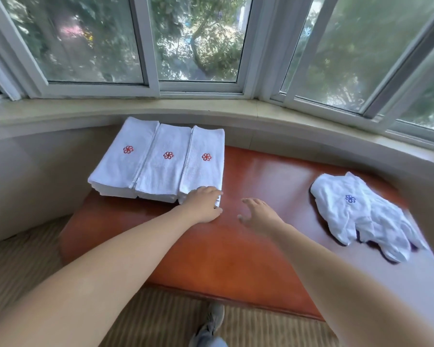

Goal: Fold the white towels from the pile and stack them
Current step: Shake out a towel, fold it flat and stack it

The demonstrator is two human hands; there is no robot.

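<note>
bare forearms, grey sneaker (212, 321)

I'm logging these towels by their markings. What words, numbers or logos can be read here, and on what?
No words or numbers can be read anywhere.
Folded towels: three red flower emblems, one atop each stack, no lettering.
Unfolded towels: one blue flower emblem, no lettering.
Shoe: no marking can be made out.

Wooden table (236, 246): folded stacks (158, 159), pile (356, 211)
</note>
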